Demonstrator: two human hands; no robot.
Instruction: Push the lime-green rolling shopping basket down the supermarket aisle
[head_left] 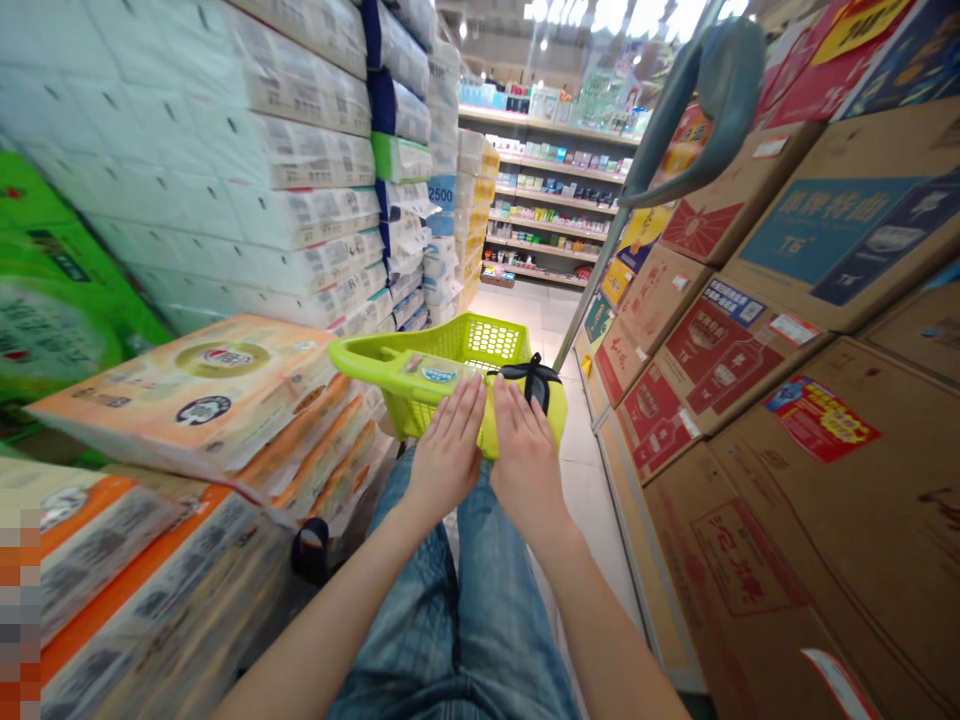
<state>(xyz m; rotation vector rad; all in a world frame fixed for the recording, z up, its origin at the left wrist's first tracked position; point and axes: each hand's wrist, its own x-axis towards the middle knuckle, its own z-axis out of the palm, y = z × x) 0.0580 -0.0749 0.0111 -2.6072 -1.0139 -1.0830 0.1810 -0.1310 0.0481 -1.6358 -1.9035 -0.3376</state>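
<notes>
A lime-green plastic shopping basket (491, 340) with perforated walls is in front of my knees. My left hand (448, 437) lies flat against its near side, fingers stretched out. Beside it, my right hand (525, 445) rests with straight fingers on a yellow item with a black strap and black top (553, 400); its exact kind is unclear. The two hands are side by side, a narrow gap between the fingertips. A small label (437, 375) shows on the basket's rim. What lies under both palms is hidden.
Stacked tissue packs (315, 160) rise on the left, with orange packs (225, 370) lower down. Cardboard cartons (810, 480) line the right, behind a metal pole (592, 290) with a grey loop (720, 110). Stocked shelves (555, 190) stand at the aisle's end.
</notes>
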